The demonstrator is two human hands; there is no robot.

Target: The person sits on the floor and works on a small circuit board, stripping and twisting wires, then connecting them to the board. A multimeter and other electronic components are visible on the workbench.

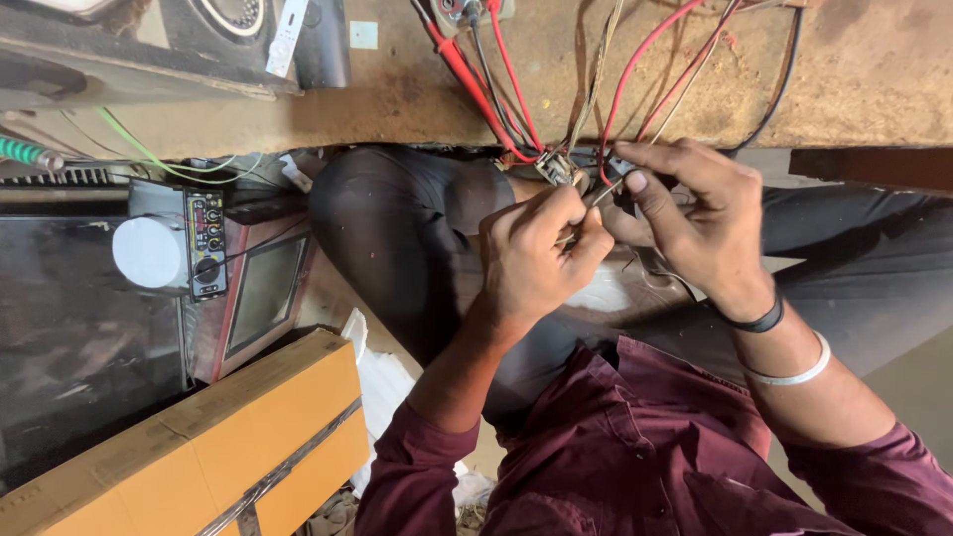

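Two hands working a small wired part below the bench edge

The left hand [536, 260] keeps a narrow grip – thumb and forefinger pinched on a thin wire [596, 197] – while the right hand [695, 213] holds the small electrical part [561, 169], fingers curled close around it. Red and black leads [496, 89] run up from it over the worn bench [854, 69]. A cardboard box [248, 437] lies well apart, lower left.

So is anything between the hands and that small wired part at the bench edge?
Nothing visible. The left hand and right hand are both already on the small wired part, fingers pinching its thin leads. The red wires and black wires run away from it across the bench top, not across the hands.
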